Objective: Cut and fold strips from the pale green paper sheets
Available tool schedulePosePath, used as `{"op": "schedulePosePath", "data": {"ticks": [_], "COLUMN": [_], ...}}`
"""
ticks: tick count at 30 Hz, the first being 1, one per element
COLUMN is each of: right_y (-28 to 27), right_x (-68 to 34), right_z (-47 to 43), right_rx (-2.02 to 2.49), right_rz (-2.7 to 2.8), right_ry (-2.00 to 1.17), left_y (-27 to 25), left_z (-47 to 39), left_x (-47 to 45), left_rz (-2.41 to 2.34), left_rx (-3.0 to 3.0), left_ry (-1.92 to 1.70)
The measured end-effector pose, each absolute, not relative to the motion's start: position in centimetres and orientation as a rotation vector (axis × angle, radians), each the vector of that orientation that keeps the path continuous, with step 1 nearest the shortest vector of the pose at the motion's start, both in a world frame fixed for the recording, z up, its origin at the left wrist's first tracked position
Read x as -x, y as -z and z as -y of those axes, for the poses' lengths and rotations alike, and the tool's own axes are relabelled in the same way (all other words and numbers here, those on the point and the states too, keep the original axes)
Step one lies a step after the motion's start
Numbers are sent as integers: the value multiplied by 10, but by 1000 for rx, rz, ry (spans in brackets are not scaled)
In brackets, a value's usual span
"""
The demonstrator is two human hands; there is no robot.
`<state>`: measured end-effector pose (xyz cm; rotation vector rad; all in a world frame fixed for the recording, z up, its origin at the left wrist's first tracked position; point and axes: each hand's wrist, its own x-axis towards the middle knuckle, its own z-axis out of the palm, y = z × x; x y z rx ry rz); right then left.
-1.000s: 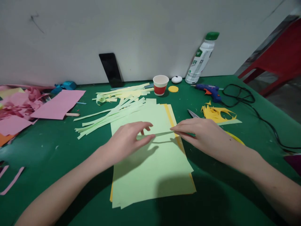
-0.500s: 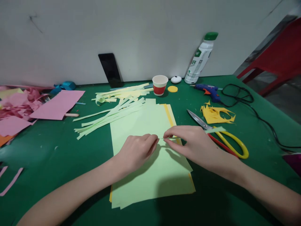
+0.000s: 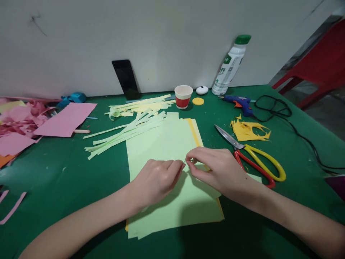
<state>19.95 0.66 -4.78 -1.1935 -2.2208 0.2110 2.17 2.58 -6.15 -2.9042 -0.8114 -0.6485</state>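
Observation:
My left hand [image 3: 159,178] and my right hand [image 3: 219,167] meet fingertip to fingertip over a stack of pale green paper sheets [image 3: 153,145]. Both are closed in a pinch on a narrow pale green paper strip [image 3: 256,177]. Only a thin bit of it shows between the fingertips, and its far end sticks out beyond my right wrist. Most of the strip is hidden behind that hand. Scissors [image 3: 238,145] with red and yellow handles lie slightly open just right of my right hand. More cut green strips [image 3: 129,133] spread left of the stack's top.
Along the wall stand a phone [image 3: 126,80], a paper cup [image 3: 183,97], a small white case [image 3: 202,90] and a leaning bottle [image 3: 229,68]. A blue glue gun [image 3: 239,102] with a black cord, yellow scrap [image 3: 249,131] and yellow disc [image 3: 198,101] lie right; pink paper [image 3: 66,118] lies left.
Both hands have shifted slightly toward me, fingertips still together. The strip's free end has dropped from over the scissors to beside my right wrist, uncovering the red handle.

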Motion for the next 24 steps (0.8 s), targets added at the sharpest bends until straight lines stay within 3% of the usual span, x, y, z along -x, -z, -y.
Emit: {"op": "schedulePosePath", "data": {"ticks": [24], "right_y": [35], "right_x": [-237], "right_z": [-34], "right_rx": [1472], "right_rz": [1886], "right_ry": [52], "left_y": [17], "left_z": [-26], "left_x": [-4], "left_rz": [1010], "left_rx": [2786], "left_ry": [545]}}
